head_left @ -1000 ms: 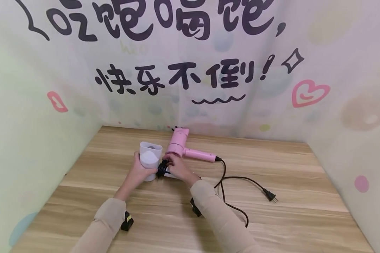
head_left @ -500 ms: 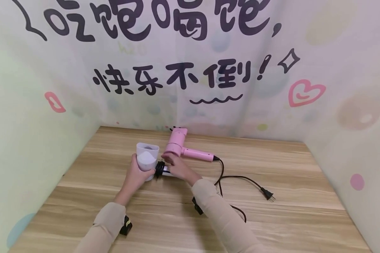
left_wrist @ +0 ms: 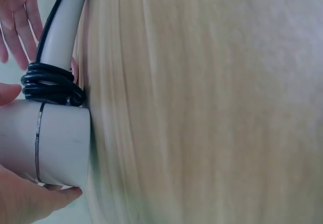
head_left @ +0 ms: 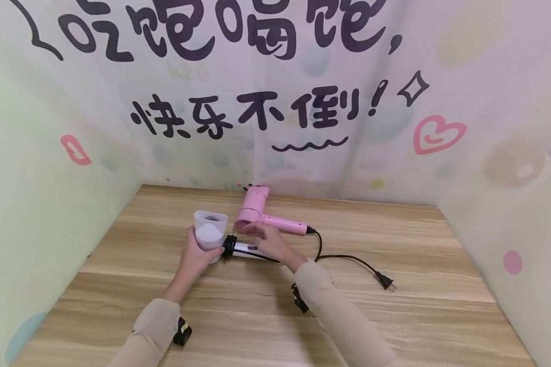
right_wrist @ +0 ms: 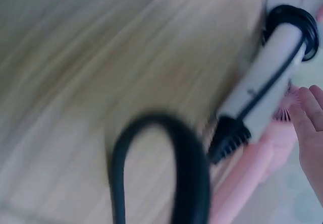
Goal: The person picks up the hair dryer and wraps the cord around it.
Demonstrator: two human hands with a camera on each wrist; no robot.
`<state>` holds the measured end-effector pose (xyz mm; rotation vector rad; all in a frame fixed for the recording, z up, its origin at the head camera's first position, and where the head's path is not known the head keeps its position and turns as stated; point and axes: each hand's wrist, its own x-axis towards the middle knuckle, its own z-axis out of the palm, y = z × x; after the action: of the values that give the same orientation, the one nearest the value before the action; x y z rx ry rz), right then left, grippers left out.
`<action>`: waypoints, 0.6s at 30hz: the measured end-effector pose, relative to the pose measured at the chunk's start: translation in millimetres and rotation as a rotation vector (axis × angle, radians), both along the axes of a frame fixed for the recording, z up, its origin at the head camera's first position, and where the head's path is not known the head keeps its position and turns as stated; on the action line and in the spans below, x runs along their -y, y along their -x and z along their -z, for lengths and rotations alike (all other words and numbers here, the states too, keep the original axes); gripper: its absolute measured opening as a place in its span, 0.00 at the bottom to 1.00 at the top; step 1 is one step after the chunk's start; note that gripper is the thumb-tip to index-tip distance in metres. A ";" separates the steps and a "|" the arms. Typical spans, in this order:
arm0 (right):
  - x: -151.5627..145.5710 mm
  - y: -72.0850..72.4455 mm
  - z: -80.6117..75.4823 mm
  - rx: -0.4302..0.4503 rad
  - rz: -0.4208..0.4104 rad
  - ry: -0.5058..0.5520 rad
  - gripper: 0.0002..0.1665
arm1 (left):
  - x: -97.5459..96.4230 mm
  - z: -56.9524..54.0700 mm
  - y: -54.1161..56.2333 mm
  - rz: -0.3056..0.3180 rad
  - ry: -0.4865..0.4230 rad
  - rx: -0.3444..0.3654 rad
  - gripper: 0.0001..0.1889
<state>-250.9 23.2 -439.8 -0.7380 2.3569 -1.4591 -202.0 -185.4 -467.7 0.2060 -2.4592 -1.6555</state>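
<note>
My left hand (head_left: 195,257) grips the barrel of a white hair dryer (head_left: 209,235), thumb and fingers on opposite sides. The dryer's black cord (left_wrist: 48,82) is wound in several turns round the top of its handle (right_wrist: 262,82), next to the barrel. From the coil, a length of cord runs along the handle to its end. Over the handle, my right hand (head_left: 273,240) has its fingers extended and holds nothing. The right wrist view shows these fingers (right_wrist: 303,115) apart from the cord. The plug prongs stick up by the coil in the head view.
A pink hair dryer (head_left: 253,206) lies just behind, its handle pointing right. Its black cord (head_left: 321,247) trails right to a two-pin plug (head_left: 385,280). The wooden table (head_left: 395,326) meets a printed cloth backdrop (head_left: 275,168) at the back and sides.
My right hand has moved right, away from the coiled cord, and its fingers have straightened. The left hand still grips the white hair dryer. The head view has shifted slightly.
</note>
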 end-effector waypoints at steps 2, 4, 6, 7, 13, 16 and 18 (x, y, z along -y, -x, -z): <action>-9.3 1.2 -4.2 -0.011 0.008 0.008 0.22 | -0.8 -0.6 -0.5 -0.001 -0.018 -0.008 0.46; -20.1 2.0 -9.3 -0.007 0.030 0.012 0.21 | -1.3 -1.8 -0.8 0.001 -0.030 -0.017 0.47; -31.6 3.5 -13.8 -0.011 0.062 0.022 0.20 | -1.1 -3.6 -1.3 0.012 -0.049 -0.019 0.49; -37.5 4.1 -15.9 -0.012 0.079 0.031 0.20 | -0.6 -4.3 -1.6 0.017 -0.053 -0.016 0.50; -72.0 10.6 -20.9 -0.033 0.189 0.053 0.20 | 3.7 -14.4 -8.0 0.019 -0.060 -0.025 0.55; -88.0 13.1 -20.8 -0.040 0.279 0.047 0.19 | 3.8 -27.7 -13.9 -0.005 -0.069 -0.057 0.58; -97.7 14.4 -20.3 -0.024 0.346 0.048 0.19 | 2.7 -39.8 -18.6 -0.022 -0.086 -0.093 0.58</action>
<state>-265.3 120.8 -419.5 -0.3708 2.5718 -1.6516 -183.4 -188.1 -427.9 0.1631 -2.3131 -1.7221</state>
